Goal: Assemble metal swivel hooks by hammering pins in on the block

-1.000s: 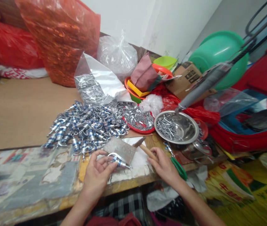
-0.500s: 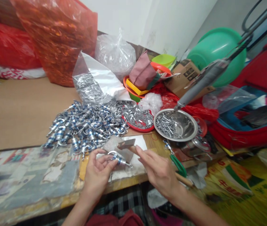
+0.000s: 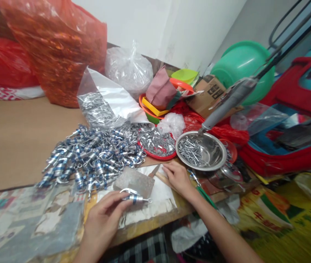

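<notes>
My left hand (image 3: 107, 215) pinches a small silver-and-blue metal fitting (image 3: 136, 198) with a curved hook and a ring at its tip. The fitting is over the near edge of a grey rectangular block (image 3: 136, 181), which lies on white paper (image 3: 162, 204). To the right of the block, my right hand (image 3: 179, 179) is closed on the wooden handle of a flat-bladed tool (image 3: 154, 170), low over the paper. A large heap of similar fittings (image 3: 89, 157) lies behind and to the left of the block.
A steel bowl (image 3: 221, 159) of metal pins and a red dish (image 3: 169, 156) of small metal parts stand behind my right hand. A grey-handled tool (image 3: 226, 102) slants over the bowl. One fitting (image 3: 194, 176) lies beside a green-handled object (image 3: 206, 197).
My right hand has moved the bladed tool from above the block to the paper at its right. The block is now uncovered. My left hand still holds the fitting, now lower.
</notes>
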Tool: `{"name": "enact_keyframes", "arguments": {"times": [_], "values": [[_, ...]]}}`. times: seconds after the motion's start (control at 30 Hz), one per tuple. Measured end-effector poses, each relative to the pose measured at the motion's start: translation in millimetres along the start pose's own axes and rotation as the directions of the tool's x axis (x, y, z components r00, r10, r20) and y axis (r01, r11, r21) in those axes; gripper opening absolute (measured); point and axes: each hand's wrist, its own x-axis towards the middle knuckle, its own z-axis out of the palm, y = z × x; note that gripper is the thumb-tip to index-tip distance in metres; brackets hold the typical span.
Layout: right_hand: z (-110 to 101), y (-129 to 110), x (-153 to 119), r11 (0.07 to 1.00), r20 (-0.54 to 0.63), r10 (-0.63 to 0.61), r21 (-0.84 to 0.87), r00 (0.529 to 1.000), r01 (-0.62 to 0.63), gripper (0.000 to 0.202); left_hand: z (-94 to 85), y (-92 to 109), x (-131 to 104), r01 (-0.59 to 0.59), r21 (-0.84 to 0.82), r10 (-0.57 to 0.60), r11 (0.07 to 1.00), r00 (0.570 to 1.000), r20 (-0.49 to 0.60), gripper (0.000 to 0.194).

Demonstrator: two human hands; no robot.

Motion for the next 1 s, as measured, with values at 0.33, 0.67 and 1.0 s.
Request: {"name": "enact_keyframes", "arguments": {"times": [0.33, 0.67, 1.0], "values": [[10.6, 1.5, 116.6, 0.991, -0.025, 0.115, -0.072, 0.993, -0.117, 0.019, -0.9, 1.8, 1.4, -0.255, 0.146, 0.259, 0.956, 0.966, -0.008, 0.008], [-10.1, -64.1, 14.1, 0.792, -0.184, -0.12, 0.575, 0.976, 0.206, 0.012, -4.8, 0.4, 4.4, -0.229, 0.146, 0.228, 0.963, 0.973, 0.022, 0.016], [-0.7, -96.2, -29.9, 0.503, -0.052, -0.077, 0.86, 0.996, 0.084, 0.013, -2.2, 5.9, 4.2, -0.275, 0.058, 0.268, 0.96, 0.958, 0.107, 0.02]]}}
